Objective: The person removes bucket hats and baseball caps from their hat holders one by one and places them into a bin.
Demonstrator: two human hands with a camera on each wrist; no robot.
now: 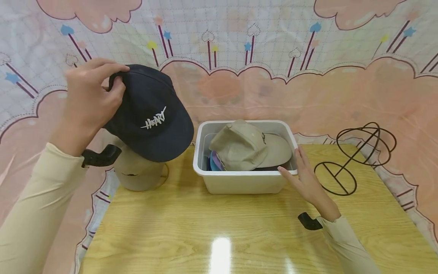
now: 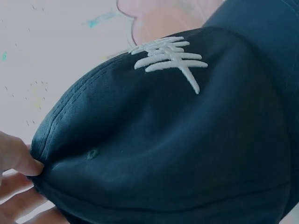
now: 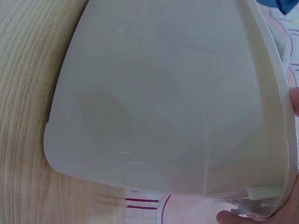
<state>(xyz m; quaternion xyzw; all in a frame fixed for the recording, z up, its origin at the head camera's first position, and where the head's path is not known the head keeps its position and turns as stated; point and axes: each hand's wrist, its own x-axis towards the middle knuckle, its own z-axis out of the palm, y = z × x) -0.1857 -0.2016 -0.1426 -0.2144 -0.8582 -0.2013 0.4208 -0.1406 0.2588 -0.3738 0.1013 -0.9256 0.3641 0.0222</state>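
My left hand [image 1: 94, 97] pinches a navy cap [image 1: 143, 95] by the top of its crown, with thumb and fingertips bunching the cloth. White lettering runs across the cap's front, and its brim points down to the right. Behind and below it a beige cap [image 1: 137, 177] sits on a stand, partly hidden by the navy one. My right hand [image 1: 308, 182] rests at the right front corner of a white bin [image 1: 243, 182], fingers straight along the side and thumb at the front rim. Inside the bin a beige cap [image 1: 246, 148] lies over other caps in blue and purple.
A black wire stand [image 1: 352, 160] lies on the wooden table [image 1: 205, 232] right of the bin. A patterned cloth [image 1: 239, 91] hangs behind the table and shows along its left and right edges.
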